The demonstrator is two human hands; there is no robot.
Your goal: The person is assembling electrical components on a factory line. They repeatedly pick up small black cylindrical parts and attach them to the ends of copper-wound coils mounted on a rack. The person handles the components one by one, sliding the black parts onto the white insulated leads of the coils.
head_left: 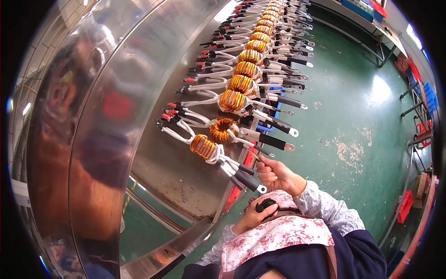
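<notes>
Your right hand (276,176) pinches a lead of the nearest coil (204,147) at the table (153,93)'s near edge. Dense copper, stiff wires: grip the sleeves. Left hand (255,215) fingers are closed around a black piece (266,204).

You have no labels, signs or screens in view, and nothing wrapped. The nearest to packaging are the storage bins at the far edges of the green floor: blue crates (430,98) stacked at your far right, red crates (405,206) lower down that same side, and a blue bin (357,8) with a red one (379,9) beside it on a bench at the top. All are plain rectangular plastic boxes.
</notes>
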